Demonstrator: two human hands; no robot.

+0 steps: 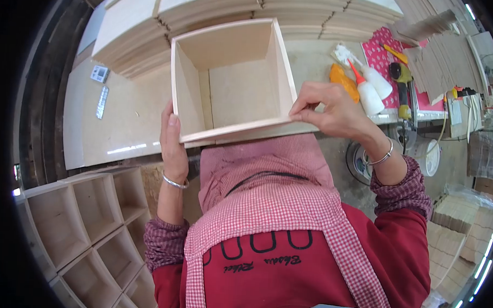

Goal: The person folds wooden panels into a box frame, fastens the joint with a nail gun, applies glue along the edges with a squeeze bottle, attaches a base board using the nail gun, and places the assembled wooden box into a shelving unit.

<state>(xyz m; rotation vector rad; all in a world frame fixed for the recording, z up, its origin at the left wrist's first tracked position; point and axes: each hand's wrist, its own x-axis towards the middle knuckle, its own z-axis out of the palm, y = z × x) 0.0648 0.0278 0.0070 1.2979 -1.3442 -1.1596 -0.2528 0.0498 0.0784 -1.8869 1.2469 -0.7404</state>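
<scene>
Risk noted: your wooden box (235,96) sits at the near edge of the table (131,114), close to your apron (272,206); in my judgement, uneven pressure could tip it towards you or pull the near right corner out of line. Your right hand (325,109) has its grip closed, thumb and fingertips pinching that corner's rim. Your left hand (173,143) touches the box's left side near the front (fingers partly hidden, so how far that grip is closed cannot be told).
</scene>
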